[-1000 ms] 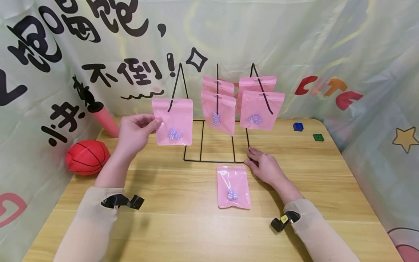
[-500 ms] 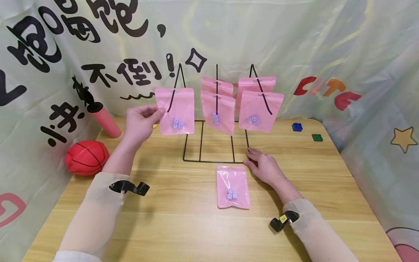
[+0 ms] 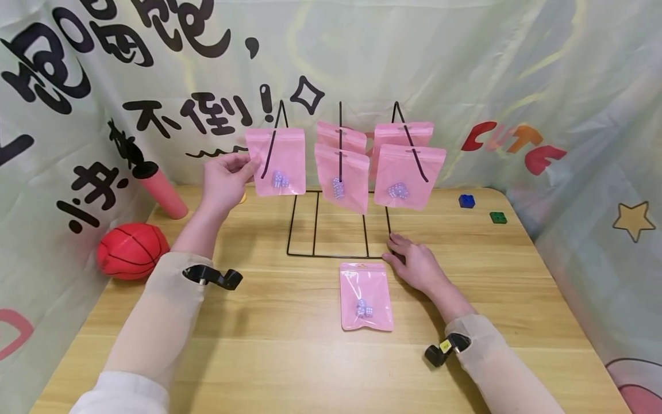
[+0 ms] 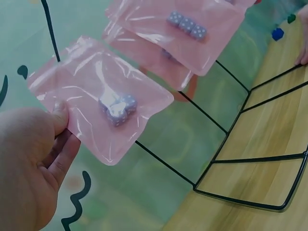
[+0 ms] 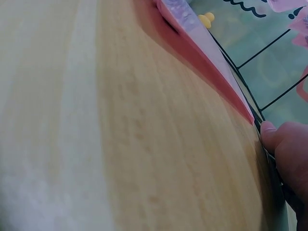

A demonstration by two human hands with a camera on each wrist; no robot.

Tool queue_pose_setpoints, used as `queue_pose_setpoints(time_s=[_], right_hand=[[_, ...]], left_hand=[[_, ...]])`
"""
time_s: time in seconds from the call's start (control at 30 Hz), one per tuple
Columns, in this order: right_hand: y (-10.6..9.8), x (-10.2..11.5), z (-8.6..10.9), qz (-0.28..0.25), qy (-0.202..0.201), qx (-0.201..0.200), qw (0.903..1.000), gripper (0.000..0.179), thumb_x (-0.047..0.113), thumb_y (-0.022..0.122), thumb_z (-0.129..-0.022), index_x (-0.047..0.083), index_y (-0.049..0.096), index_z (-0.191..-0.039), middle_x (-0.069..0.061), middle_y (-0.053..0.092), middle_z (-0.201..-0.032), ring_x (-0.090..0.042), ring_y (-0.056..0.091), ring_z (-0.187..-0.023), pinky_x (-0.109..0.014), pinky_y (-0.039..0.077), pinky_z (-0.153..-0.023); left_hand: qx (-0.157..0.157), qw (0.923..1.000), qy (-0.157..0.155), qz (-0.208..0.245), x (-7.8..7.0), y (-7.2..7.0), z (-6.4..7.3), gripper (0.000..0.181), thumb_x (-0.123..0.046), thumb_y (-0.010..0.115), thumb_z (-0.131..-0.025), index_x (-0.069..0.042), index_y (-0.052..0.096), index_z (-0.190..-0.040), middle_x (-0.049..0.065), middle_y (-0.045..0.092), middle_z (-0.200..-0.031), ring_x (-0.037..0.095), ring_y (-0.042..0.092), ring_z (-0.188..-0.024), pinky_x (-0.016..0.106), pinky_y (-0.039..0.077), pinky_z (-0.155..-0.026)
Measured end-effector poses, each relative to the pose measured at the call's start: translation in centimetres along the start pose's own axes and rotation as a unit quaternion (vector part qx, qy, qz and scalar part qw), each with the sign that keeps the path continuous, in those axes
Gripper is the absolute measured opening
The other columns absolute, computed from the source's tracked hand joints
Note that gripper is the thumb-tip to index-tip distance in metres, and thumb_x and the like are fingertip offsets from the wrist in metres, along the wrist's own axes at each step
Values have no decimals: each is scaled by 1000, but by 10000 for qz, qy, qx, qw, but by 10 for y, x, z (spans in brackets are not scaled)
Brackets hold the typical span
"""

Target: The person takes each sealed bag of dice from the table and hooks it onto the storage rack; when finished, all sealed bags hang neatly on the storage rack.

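Note:
My left hand (image 3: 224,181) pinches the left edge of a pink zip bag (image 3: 292,158) with small lilac dice in it. The left prong of a black wire rack (image 3: 331,256) overlaps this bag's front in the head view; in the left wrist view the prong (image 4: 51,33) runs to its top edge. My right hand (image 3: 419,269) grips the rack's front right base corner between thumb and fingers. Pink bags hang in pairs, one behind the other, on the middle and right prongs, the front ones being a middle bag (image 3: 353,172) and a right bag (image 3: 419,192).
Before the rack, another pink bag of dice (image 3: 377,287) lies flat on the wooden table (image 3: 289,345). A red ball (image 3: 131,251) and a pink cylinder (image 3: 165,195) stand at the left. Blue (image 3: 466,201) and green (image 3: 498,218) toy bricks lie back right. Printed cloth (image 3: 414,52) hangs behind.
My left hand has raised its bag and moved it slightly to the right along the left prong. My right hand stays at the rack's corner.

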State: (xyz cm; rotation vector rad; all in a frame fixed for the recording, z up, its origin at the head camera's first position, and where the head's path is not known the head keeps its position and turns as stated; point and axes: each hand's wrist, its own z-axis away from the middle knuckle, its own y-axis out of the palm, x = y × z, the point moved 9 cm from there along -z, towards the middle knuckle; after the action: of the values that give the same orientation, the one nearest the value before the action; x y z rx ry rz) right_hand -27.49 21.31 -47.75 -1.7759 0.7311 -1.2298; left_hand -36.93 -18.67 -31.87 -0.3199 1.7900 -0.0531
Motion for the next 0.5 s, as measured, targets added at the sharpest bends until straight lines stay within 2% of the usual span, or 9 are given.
queue_pose_setpoints(time_s=[0.33, 0.4, 0.5], right_hand=[[-1, 1, 2, -33, -101, -116, 9999, 49, 28, 71, -104, -6, 64, -139, -23, 56, -150, -43, 52, -139, -57, 44, -114], [-1, 1, 1, -32, -104, -119, 9999, 49, 28, 70, -105, -6, 64, -139, -24, 56, -150, -44, 52, -139, -58, 44, -113], [-1, 1, 1, -17, -115, -106, 9999, 49, 28, 70, -105, -6, 64, -139, -24, 56, -150, -44, 52, -139, -58, 44, -113]], left_hand=[[-132, 9997, 158, 150, 2, 5, -9, 29, -21, 81, -96, 5, 79, -109, 5, 78, -92, 12, 74, -82, 26, 63, -80], [-88, 9996, 187, 204, 3, 5, -9, 28, -19, 81, -96, 5, 78, -110, 5, 78, -92, 11, 74, -83, 26, 63, -82], [40, 9996, 284, 55, 4, 3, -5, 30, -17, 81, -97, 5, 77, -115, 7, 79, -99, 10, 74, -90, 25, 61, -87]])
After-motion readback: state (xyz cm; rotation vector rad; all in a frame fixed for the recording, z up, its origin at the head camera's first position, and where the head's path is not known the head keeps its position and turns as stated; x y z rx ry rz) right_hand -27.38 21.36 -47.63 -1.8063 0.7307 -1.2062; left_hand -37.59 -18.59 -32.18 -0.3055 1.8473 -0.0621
